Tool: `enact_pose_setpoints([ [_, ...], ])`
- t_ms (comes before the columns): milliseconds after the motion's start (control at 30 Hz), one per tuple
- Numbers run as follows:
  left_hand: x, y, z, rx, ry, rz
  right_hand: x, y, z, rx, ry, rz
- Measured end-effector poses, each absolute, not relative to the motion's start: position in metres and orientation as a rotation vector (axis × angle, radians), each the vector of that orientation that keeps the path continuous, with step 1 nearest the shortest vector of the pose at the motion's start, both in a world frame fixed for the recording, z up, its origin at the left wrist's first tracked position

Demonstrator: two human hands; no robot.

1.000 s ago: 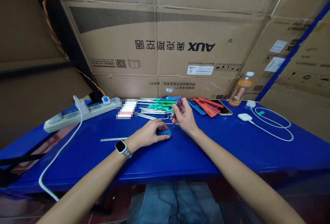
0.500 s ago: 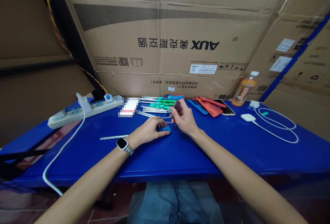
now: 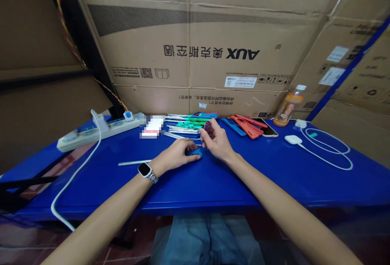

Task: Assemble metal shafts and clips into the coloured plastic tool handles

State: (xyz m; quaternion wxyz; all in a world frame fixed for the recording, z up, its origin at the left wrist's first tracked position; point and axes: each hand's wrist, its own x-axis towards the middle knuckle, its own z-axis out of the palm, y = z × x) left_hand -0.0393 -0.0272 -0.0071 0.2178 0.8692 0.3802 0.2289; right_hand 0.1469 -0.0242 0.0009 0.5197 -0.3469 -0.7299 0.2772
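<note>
My left hand (image 3: pixel 179 154) is closed over a blue long-nosed lighter (image 3: pixel 195 152) lying on the blue table (image 3: pixel 243 187). A metal tube (image 3: pixel 132 162) runs out from beneath that hand to the left. Upright in the fingers of my right hand (image 3: pixel 217 141) is a screwdriver (image 3: pixel 207 126) with a dark purple handle. Its shaft is mostly hidden, and I cannot tell whether its tip touches the lighter. Just behind my hands lie several metal tubes (image 3: pixel 181 129) and green plastic parts (image 3: pixel 193 124).
Red handle shells (image 3: pixel 248 127) and blue shells (image 3: pixel 233 127) lie behind my right hand, beside a phone (image 3: pixel 269 130). A drink bottle (image 3: pixel 289 106) and a white charger cable (image 3: pixel 338 151) are at the right. A power strip (image 3: pixel 82 133) is at the left. Cardboard (image 3: pixel 183 25) walls the back.
The screwdriver's handle has shifted and tilted very slightly to the left in my right hand. My left hand stays on the lighter.
</note>
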Motion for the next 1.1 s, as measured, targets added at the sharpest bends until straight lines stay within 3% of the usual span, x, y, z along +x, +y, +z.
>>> enact_pose_setpoints([
  [767, -0.040, -0.026, -0.013, 2.398, 1.007, 0.712, 0.144, -0.024, 0.008, -0.867, -1.887, 0.611],
  [967, -0.032, -0.022, 0.026, 2.120, 0.977, 1.416, 0.144, -0.020, 0.006, -0.817, -1.858, 0.713],
  [1100, -0.011, -0.013, 0.053, 2.044, 0.852, 1.468, 0.143, -0.018, 0.003, -0.832, -1.837, 0.707],
])
